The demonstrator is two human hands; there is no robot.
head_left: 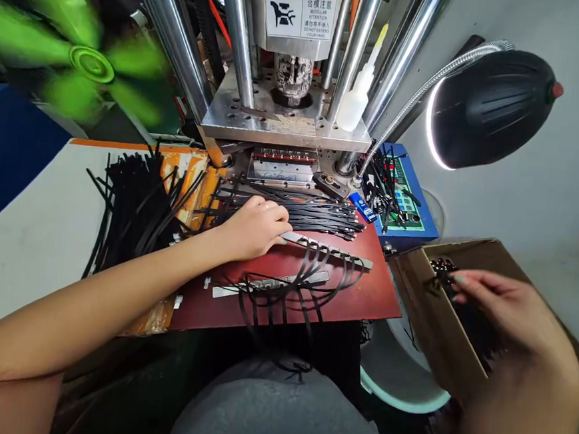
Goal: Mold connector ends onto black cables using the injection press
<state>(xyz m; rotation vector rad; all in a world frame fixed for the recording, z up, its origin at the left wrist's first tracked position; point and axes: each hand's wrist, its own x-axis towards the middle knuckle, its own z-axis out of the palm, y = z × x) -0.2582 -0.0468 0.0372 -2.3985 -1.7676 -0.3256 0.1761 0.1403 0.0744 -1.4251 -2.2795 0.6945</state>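
Head view, bench in front of a press (287, 120).

- Left hand (256, 228): palm down, fingers curled, tips on the left end of a bar (327, 248). Cannot tell whether clamped on it or only pressing.
- Right hand (506, 328): blurred, at lower right, well apart from the left. Fingers stretched out and loose, nothing seen clamped; tips just beside the parts (441, 266).
- Parts: small, black, heaped inside the box (415, 280) at its far end.
- Box: brown cardboard, open, tilted, right of the mat (363, 296), above a white tub (392, 379).
- Bar: grey metal, slanting across the red mat, black cords (310, 272) threaded through it.
- Second bar (269, 284): nearer the body, same cords looped across it and hanging over the front edge of the mat.
- Flat cords (310, 212): black, laid in a row between the left hand and the base of the press.
- Bundle (129, 211): long black strips fanned out left of the mat, beyond the left forearm.
- Sign (300, 4): red and white, "DANGER", on the press head.
- Bottle (353, 102): white, upright on the press plate.
- Lamp (493, 106): black shade on a gooseneck, lit, upper right.
- Panel (410, 206): blue, strewn with black offcuts, behind the box.
- Fan (91, 64): green, blurred, upper left.
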